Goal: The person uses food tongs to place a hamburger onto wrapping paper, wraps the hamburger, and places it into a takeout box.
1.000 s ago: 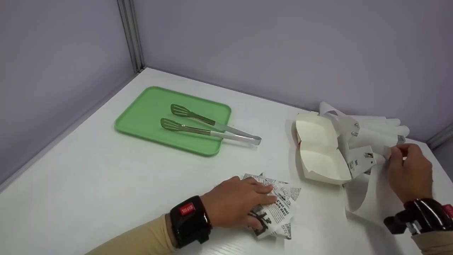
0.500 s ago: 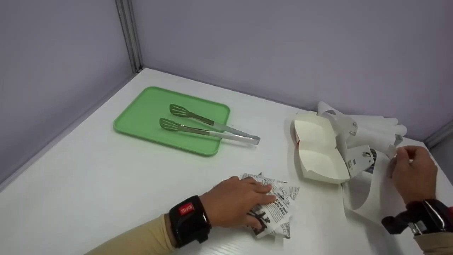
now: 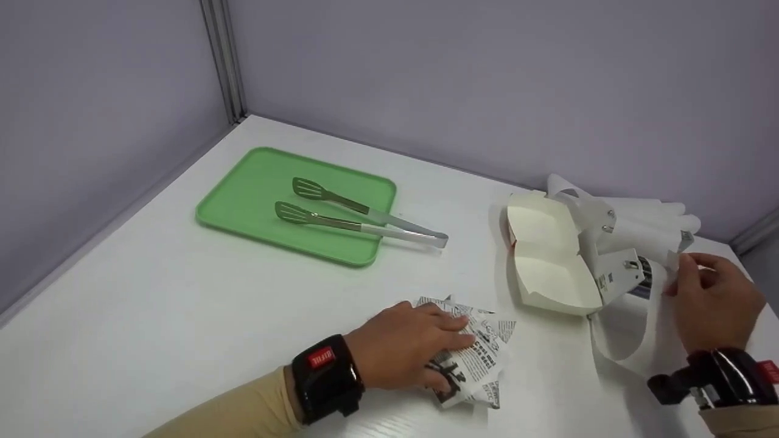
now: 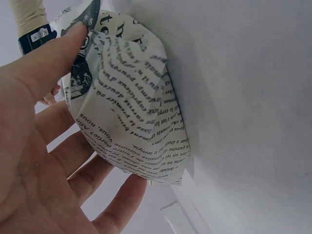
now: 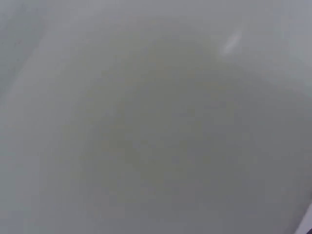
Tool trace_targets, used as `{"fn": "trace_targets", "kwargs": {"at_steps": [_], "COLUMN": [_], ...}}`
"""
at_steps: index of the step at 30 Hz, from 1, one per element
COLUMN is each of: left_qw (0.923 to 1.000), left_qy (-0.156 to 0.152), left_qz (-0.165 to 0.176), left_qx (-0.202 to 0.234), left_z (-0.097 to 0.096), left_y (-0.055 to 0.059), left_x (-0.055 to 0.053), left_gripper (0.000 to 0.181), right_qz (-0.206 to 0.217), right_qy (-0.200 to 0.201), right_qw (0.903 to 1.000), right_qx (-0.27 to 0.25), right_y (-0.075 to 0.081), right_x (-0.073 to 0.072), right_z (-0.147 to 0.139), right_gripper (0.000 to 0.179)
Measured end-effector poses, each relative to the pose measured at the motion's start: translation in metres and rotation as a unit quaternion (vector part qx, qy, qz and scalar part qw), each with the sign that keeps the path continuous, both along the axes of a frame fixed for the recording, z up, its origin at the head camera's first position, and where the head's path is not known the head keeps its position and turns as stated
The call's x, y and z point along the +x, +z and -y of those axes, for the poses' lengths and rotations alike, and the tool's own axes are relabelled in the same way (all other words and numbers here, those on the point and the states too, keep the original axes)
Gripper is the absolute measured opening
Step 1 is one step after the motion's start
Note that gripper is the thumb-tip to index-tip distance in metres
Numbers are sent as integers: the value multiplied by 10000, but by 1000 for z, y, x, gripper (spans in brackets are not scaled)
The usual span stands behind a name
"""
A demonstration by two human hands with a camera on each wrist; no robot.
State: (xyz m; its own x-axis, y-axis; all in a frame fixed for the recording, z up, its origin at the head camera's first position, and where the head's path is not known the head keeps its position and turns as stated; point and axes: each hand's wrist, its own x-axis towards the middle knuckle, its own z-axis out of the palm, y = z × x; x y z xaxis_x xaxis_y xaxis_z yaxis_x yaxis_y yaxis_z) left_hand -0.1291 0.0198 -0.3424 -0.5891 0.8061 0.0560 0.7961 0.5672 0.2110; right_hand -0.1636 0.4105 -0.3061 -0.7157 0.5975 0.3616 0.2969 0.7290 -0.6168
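A package (image 3: 471,359) wrapped in newspaper-print paper lies at the front middle of the white table. My left hand (image 3: 411,347) grips it from the left; in the left wrist view the thumb lies on its upper side and the fingers curl below. At the right, a white tape dispenser (image 3: 618,277) lies on its side. My right hand (image 3: 718,298) pinches a small white end beside it, with thumb and forefinger together. A wide pale strip (image 3: 660,322) hangs in a loop between dispenser and hand. Only a blurred pale surface fills the right wrist view.
An open cream-coloured food box (image 3: 551,267) stands directly left of the dispenser. A green tray (image 3: 243,198) lies at the back left, with metal tongs (image 3: 401,234) across it, their handle end over the tray's edge. Grey walls (image 3: 456,85) rise behind the table.
My right hand has moved slightly right and down, away from the dispenser, and the pale strip's loop has shifted with it. The left hand and the package stay put.
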Motion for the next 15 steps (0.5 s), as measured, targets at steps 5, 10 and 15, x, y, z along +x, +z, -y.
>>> {"fn": "trace_targets", "kwargs": {"at_steps": [5, 10, 15], "left_qw": [10000, 10000, 9999], "left_qy": [0, 5, -25], "left_qz": [-29, -48, -89], "left_qx": [-28, -70, -86], "left_z": [-1, -2, -1], "left_y": [0, 0, 0], "left_x": [0, 0, 0], "left_gripper": [68, 69, 69], "right_qz": [-291, -391, -456], "right_qy": [101, 678, 1263], "right_qw": [9983, 9852, 9659], "right_qx": [495, 1525, 2212], "right_y": [-5, -12, -14], "right_x": [-3, -3, 0], "right_z": [-3, -6, -6], "right_gripper": [38, 25, 11]}}
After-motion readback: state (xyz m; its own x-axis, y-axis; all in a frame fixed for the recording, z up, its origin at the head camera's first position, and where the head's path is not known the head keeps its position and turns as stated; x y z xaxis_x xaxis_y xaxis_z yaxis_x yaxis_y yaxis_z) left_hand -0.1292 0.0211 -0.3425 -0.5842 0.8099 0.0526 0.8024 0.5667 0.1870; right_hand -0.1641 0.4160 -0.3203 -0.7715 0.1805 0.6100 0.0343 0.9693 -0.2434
